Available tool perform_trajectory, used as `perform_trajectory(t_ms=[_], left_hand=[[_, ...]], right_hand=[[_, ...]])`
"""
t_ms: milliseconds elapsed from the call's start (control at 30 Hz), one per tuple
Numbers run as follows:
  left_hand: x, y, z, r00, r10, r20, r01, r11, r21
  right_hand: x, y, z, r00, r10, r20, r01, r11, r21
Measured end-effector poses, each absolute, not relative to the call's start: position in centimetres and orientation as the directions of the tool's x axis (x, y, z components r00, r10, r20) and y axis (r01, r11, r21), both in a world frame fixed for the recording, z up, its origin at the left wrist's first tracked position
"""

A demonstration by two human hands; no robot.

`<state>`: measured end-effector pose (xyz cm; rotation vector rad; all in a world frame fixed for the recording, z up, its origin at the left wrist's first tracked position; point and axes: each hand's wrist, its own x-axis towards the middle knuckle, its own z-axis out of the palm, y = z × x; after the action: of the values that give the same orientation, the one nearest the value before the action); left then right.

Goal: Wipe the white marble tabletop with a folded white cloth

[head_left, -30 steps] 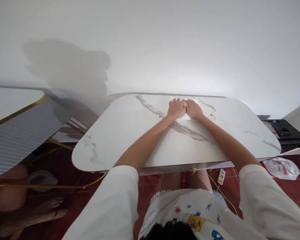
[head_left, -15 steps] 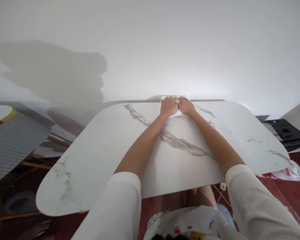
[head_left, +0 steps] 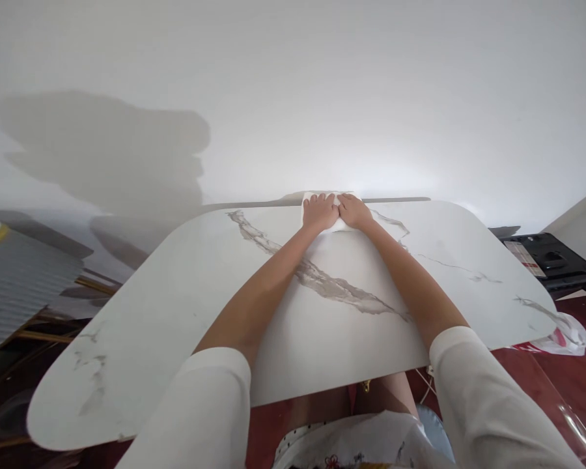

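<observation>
A folded white cloth [head_left: 342, 225] lies at the far edge of a white marble-patterned table [head_left: 215, 293], close to the wall. My left hand [head_left: 320, 211] presses down on the cloth, its fingers bent over the far part. Beside it, thumbs nearly touching, my right hand [head_left: 354, 210] grips the same cloth from above. Both arms are stretched forward across the tabletop. Most of the cloth is hidden under my palms.
A white wall [head_left: 293, 98] rises behind the table. On the right are a black case-like object [head_left: 554, 260] and a plastic bag [head_left: 564, 335]. A ribbed grey piece with a yellow edge [head_left: 24, 280] stands left, over a dark red floor [head_left: 542, 384].
The view has shifted slightly, so the table, hands and cloth appear a little further left and lower. Both hands stay on the cloth at the far edge.
</observation>
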<state>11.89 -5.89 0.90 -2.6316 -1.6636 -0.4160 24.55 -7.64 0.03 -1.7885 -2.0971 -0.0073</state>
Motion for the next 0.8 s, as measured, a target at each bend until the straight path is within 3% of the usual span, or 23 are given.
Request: perform_trajectory(t_ms=[300, 600, 800], left_hand=[[15.9, -6.7, 1.0, 0.412, 0.885, 0.216, 0.882, -0.447, 0.147], [15.6, -8.5, 0.8, 0.419, 0.87, 0.261, 0.868, -0.468, 0.167], [15.1, -11.5, 0.7, 0.414, 0.873, 0.258, 0.868, -0.464, 0.178]], right_hand=[[29.1, -8.1, -0.1, -0.056, 0.964, 0.261, 0.919, 0.152, -0.364], [29.2, -9.1, -0.6, -0.117, 0.952, 0.283, 0.95, 0.19, -0.246], [29.0, -11.4, -1.4, -0.109, 0.947, 0.301, 0.95, 0.189, -0.249]])
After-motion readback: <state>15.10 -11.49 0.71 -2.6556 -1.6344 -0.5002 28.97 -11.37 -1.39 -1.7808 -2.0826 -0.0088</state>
